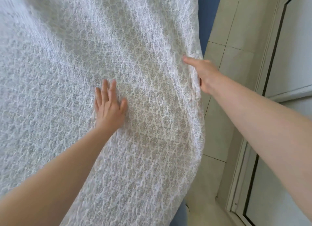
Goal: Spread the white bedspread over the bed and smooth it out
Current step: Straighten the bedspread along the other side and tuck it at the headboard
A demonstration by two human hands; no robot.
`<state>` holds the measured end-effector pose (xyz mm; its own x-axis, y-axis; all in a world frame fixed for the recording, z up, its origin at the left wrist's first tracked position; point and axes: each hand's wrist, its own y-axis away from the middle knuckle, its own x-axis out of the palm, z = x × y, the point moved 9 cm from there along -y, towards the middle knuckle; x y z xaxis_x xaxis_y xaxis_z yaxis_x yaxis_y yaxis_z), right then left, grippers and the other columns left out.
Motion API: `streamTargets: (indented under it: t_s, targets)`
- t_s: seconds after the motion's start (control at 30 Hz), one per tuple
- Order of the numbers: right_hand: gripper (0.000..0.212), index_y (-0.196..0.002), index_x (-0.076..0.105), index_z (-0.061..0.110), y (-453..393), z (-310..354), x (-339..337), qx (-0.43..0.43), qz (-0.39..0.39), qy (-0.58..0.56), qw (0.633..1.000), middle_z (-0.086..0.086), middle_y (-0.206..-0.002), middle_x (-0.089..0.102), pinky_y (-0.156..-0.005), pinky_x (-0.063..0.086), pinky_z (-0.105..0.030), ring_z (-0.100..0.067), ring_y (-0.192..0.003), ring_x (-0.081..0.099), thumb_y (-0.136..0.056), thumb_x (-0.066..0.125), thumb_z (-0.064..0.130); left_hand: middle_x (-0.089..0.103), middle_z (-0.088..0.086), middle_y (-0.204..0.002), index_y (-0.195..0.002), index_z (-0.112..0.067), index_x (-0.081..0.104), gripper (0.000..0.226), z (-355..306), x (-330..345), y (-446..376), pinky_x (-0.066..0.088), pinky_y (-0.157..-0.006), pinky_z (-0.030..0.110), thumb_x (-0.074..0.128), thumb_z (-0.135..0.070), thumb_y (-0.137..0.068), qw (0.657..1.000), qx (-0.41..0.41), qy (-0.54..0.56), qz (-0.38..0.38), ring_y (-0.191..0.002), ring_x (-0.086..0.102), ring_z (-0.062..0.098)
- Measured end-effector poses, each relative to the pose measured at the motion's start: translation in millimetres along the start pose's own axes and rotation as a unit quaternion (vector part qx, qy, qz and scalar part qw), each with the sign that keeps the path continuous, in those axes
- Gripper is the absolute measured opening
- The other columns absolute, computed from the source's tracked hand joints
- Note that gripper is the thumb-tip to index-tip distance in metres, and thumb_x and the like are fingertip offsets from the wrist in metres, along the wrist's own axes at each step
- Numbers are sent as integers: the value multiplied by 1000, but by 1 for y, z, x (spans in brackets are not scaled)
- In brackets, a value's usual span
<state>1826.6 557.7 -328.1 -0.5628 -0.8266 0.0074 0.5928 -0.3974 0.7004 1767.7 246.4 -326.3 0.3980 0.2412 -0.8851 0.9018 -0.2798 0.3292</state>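
bedspread (84, 73) lies over the bed, fills left and centre of view. left hand (108, 106) flat on top of it, roughly mid-frame, fingers straight. right hand (202, 73) to the right of it and farther away, at the bedspread's right edge, fingers round the hem, thumb on top. right of that edge: bed side (209, 14), then tiled floor (224, 107), then door frame (263, 73) at far right.

Pale tiled floor (224, 90) beside white-framed door (273, 60) (daylit), blue surface (208, 11) beyond.
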Motion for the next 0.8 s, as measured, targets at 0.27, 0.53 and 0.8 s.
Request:
streamTargets:
  t_s: [0.27,0.53,0.8]
  targets:
    - [112,-152,14,3,-10,35,82,-8,21,129,991,-9,-157,27,-107,35,-37,-27,-142,32,-75,75,56,-33,-7,-159,-151,-45,-20,73,-4,9,-35,-14,-118,54,31,-48,-100,999,-1,-18,43,-146,-31,26]
    - [37,-103,73,8,-39,39,65,64,82,66,992,-6,-111,71,-101,47,-42,-26,-105,66,-70,82,21,-24,-8,-163,-155,-36,-12,69,-2,10,-32,-16,-119,49,28,-46,-101,1000,-12,-2,10,-147,-30,19]
    - [35,-104,67,7,-38,62,91,-4,42,37,998,-9,-115,68,-92,53,-40,-24,-104,66,-77,81,22,-27,-8,-161,-155,-40,-12,67,2,18,-36,-16,-119,51,28,-43,-102,999,-22,-35,7,-146,-32,21]
